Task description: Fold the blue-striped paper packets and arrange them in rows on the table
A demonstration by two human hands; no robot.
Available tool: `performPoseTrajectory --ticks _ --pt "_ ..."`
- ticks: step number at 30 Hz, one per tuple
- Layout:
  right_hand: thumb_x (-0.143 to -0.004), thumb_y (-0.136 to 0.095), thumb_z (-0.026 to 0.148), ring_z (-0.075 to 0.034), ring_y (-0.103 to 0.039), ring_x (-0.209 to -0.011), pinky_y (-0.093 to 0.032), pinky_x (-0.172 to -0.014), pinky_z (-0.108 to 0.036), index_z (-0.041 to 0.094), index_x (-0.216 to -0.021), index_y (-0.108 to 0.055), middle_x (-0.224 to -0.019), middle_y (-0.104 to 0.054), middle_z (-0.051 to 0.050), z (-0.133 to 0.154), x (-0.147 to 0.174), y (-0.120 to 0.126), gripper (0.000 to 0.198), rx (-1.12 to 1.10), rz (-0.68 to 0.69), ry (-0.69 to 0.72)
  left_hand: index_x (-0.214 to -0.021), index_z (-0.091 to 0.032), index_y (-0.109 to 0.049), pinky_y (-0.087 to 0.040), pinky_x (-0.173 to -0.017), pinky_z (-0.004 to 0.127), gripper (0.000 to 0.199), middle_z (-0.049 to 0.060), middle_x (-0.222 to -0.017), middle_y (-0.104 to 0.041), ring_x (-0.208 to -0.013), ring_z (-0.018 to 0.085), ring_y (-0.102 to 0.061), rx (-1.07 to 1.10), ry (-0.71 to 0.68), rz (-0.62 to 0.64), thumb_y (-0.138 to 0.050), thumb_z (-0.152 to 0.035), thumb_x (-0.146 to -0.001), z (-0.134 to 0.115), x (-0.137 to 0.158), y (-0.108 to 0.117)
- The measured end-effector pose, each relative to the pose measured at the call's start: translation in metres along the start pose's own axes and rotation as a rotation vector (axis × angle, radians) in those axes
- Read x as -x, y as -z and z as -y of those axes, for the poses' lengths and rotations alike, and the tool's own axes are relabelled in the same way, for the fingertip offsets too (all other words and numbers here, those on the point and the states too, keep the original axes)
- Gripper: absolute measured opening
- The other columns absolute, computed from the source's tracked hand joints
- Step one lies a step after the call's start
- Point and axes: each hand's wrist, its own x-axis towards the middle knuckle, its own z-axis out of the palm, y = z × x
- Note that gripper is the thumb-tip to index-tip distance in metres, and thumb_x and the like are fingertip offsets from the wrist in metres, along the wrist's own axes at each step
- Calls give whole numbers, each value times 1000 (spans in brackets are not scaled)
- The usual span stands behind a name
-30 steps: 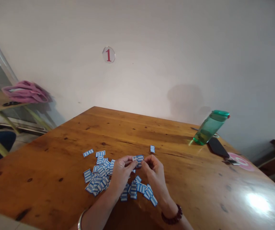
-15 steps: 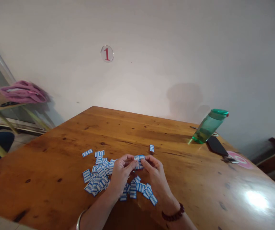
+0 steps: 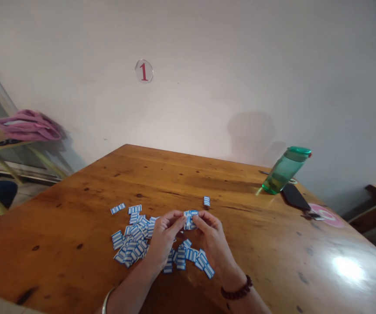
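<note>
Hands (image 3: 188,233) barely shifted, both pinching one label stack (image 3: 189,219).

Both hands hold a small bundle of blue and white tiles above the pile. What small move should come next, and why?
Probably squaring the small stack: the left hand and right hand pinch it from both sides, and its edges look uneven. Many loose tiles lie scattered on the table under the hands, so tidying it before taking another seems sensible.
</note>
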Motion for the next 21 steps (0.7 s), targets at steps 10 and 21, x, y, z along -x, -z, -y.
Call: performPoseTrajectory --ticks 10,21 --pt "-68 -62 31 -11 -48 -56 -38 -55 -22 15 -65 -58 -58 -56 2 0 -1 1 17 285 -49 144 -61 -15 -62 -34 -40 18 17 -5 -46 -54 -40 7 -44 -163 20 -32 -63 -32 -62 2 -3 2" --pt "-68 -63 32 -11 -48 -56 -39 -54 -22 16 -64 -57 -59 -56 2 -3 -2 2 17 311 -10 129 -60 -15 -63 -34 -42 18 16 -4 -47 -55 -42 7 -45 -180 11 15 -64 -31 -62 2 -5 3"
